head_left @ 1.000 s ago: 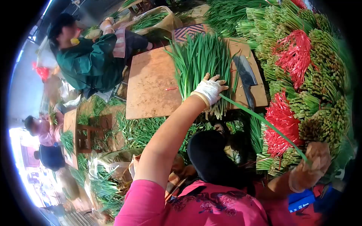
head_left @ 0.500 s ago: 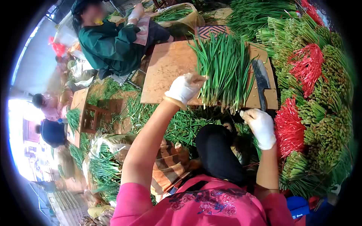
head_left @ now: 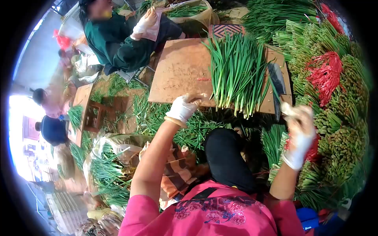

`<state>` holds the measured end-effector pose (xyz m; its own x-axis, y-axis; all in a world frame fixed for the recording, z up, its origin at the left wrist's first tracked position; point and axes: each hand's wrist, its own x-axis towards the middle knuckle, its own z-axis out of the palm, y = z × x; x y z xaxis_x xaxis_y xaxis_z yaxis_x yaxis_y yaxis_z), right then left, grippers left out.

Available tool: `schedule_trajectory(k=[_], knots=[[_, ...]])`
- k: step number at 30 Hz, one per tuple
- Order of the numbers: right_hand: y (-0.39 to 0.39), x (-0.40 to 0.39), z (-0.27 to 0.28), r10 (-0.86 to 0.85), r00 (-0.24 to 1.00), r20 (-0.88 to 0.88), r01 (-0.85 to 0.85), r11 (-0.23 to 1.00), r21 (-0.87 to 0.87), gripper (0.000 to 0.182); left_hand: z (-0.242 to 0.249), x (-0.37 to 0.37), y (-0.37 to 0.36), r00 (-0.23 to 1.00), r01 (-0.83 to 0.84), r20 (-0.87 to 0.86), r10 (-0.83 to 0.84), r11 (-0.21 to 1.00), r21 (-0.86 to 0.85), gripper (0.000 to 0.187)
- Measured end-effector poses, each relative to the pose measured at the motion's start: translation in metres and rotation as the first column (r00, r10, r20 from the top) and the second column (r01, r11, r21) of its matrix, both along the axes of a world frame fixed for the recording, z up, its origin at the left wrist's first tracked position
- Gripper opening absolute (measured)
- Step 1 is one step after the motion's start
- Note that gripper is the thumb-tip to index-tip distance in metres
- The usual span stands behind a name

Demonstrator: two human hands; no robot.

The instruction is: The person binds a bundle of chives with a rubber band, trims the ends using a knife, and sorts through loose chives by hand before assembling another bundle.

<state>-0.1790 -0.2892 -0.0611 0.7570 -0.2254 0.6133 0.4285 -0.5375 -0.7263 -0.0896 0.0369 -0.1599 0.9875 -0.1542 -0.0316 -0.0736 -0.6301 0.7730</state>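
Observation:
A broad bunch of garlic chives [head_left: 238, 74] lies on the wooden board [head_left: 179, 70], pale root ends toward me. My left hand [head_left: 185, 108], in a white glove with bare fingertips, is at the board's near edge, left of the bunch. Its fingers are drawn together, and anything between them is too small to make out. Right of the board's corner is my right hand [head_left: 300, 131], gloved alike, its fingers closed on what looks like a single chive stalk [head_left: 275, 91] crossing the knife. The dark-bladed knife [head_left: 277, 78] lies along the board's right side.
Tied green bundles [head_left: 342, 129] are stacked on the right, with red plastic strings [head_left: 326, 74] on them. A co-worker in a green top [head_left: 118, 43] sits at the far left. Loose greens [head_left: 197, 128] cover the ground below the board, and a sack of greens [head_left: 110, 173] stands left.
My right hand has moved right, from the root ends to beyond the knife. My left hand has drawn back from the bunch, and a short red strip now shows on the board.

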Motion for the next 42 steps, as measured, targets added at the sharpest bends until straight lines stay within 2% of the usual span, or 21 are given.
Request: schedule_trajectory(k=[1, 4, 6, 7, 10, 12, 14, 15, 16, 19, 20, 22, 25, 27, 29, 32, 34, 36, 38, 40, 42], knots=[[-0.015, -0.016, 0.005, 0.051, 0.994, 0.095, -0.075, 0.958, 0.278, 0.029, -0.006, 0.000, 0.009, 1.000, -0.013, -0.012, 0.013, 0.999, -0.042, 0.019], [-0.095, -0.056, -0.011, 0.319, 0.947, -0.024, -0.315, 0.943, 0.105, 0.012, -0.015, 0.001, 0.014, 0.998, -0.062, -0.014, 0.062, 0.997, -0.048, 0.021], [-0.078, -0.050, 0.009, 0.378, 0.884, -0.274, -0.349, 0.925, 0.150, 0.013, -0.019, 0.004, 0.003, 0.993, -0.071, 0.087, 0.073, 0.997, -0.030, 0.028], [-0.063, -0.046, 0.020, 0.400, 0.829, -0.392, -0.359, 0.916, 0.176, 0.014, -0.015, 0.006, -0.010, 0.995, -0.047, 0.087, 0.053, 0.996, -0.071, 0.042], [0.019, -0.002, 0.000, 0.395, 0.769, -0.503, -0.185, 0.891, 0.415, 0.039, -0.009, 0.024, -0.059, 0.912, 0.051, 0.397, -0.102, 0.989, 0.136, 0.089], [0.036, 0.038, -0.039, 0.105, 0.807, -0.581, -0.291, 0.927, -0.237, 0.066, 0.018, 0.023, -0.096, 0.979, 0.043, 0.167, -0.117, 0.919, 0.392, 0.113], [0.061, 0.068, -0.082, -0.179, 0.768, -0.615, -0.252, 0.798, -0.547, 0.084, 0.012, 0.035, -0.113, 0.995, 0.044, 0.062, -0.082, 0.886, 0.462, 0.117], [0.064, 0.080, -0.116, -0.192, 0.769, -0.609, -0.251, 0.786, -0.566, 0.090, 0.015, 0.045, -0.113, 0.994, 0.065, -0.106, -0.027, 0.924, 0.378, 0.114], [0.064, 0.088, -0.123, -0.204, 0.725, -0.658, -0.261, 0.803, -0.536, 0.093, -0.011, 0.056, -0.110, 1.000, -0.003, -0.019, 0.010, 0.943, 0.333, 0.104], [0.044, 0.108, -0.152, -0.138, 0.689, -0.711, -0.230, 0.889, -0.395, 0.089, -0.039, 0.080, -0.088, 0.991, -0.078, -0.093, 0.097, 0.979, 0.191, 0.090], [0.035, 0.109, -0.163, -0.011, 0.676, -0.737, -0.237, 0.943, -0.232, 0.079, -0.045, 0.085, -0.082, 0.985, -0.034, -0.150, 0.080, 0.957, 0.287, 0.089], [0.029, 0.109, -0.161, 0.218, 0.640, -0.736, -0.226, 0.970, 0.091, 0.064, -0.045, 0.092, -0.076, 0.960, -0.063, -0.260, 0.103, 0.985, 0.161, 0.087], [0.028, 0.111, -0.144, 0.543, 0.615, -0.571, -0.232, 0.817, 0.527, 0.038, -0.028, 0.093, -0.076, 0.929, -0.109, -0.369, 0.011, 0.963, -0.246, 0.086], [0.032, 0.114, -0.138, 0.170, 0.663, -0.729, -0.304, 0.951, -0.055, 0.046, 0.014, 0.071, -0.090, 0.845, -0.110, -0.533, -0.043, 0.962, -0.251, 0.085], [0.045, 0.107, -0.094, -0.197, 0.694, -0.693, -0.359, 0.739, -0.570, 0.064, -0.005, 0.066, -0.099, 0.987, 0.151, -0.081, -0.138, 0.970, 0.191, 0.089], [0.034, 0.110, -0.082, -0.244, 0.742, -0.624, -0.192, 0.815, -0.546, 0.051, 0.030, 0.054, -0.110, 0.962, 0.264, -0.100, -0.253, 0.784, 0.561, 0.093], [0.035, 0.111, -0.080, -0.041, 0.889, -0.456, -0.096, 0.957, -0.274, 0.027, 0.025, 0.048, -0.117, 0.951, 0.274, -0.034, -0.307, 0.788, 0.552, 0.091], [0.046, 0.117, -0.073, 0.067, 0.967, -0.244, -0.163, 0.902, -0.399, 0.027, 0.014, 0.042, -0.129, 0.946, 0.284, -0.017, -0.325, 0.798, 0.531, 0.090], [0.053, 0.133, -0.106, 0.278, 0.914, -0.295, -0.330, 0.933, -0.144, 0.033, 0.020, 0.036, -0.130, 0.941, 0.301, -0.038, -0.337, 0.780, 0.548, 0.077], [0.038, 0.148, -0.145, 0.235, 0.896, -0.378, -0.357, 0.887, -0.294, 0.032, 0.038, 0.025, -0.113, 0.926, 0.353, -0.081, -0.368, 0.773, 0.527, 0.065], [0.032, 0.150, -0.151, 0.262, 0.873, -0.411, -0.364, 0.911, -0.195, 0.034, 0.043, 0.007, -0.082, 0.930, 0.282, 0.065, -0.361, 0.817, 0.503, 0.053]])
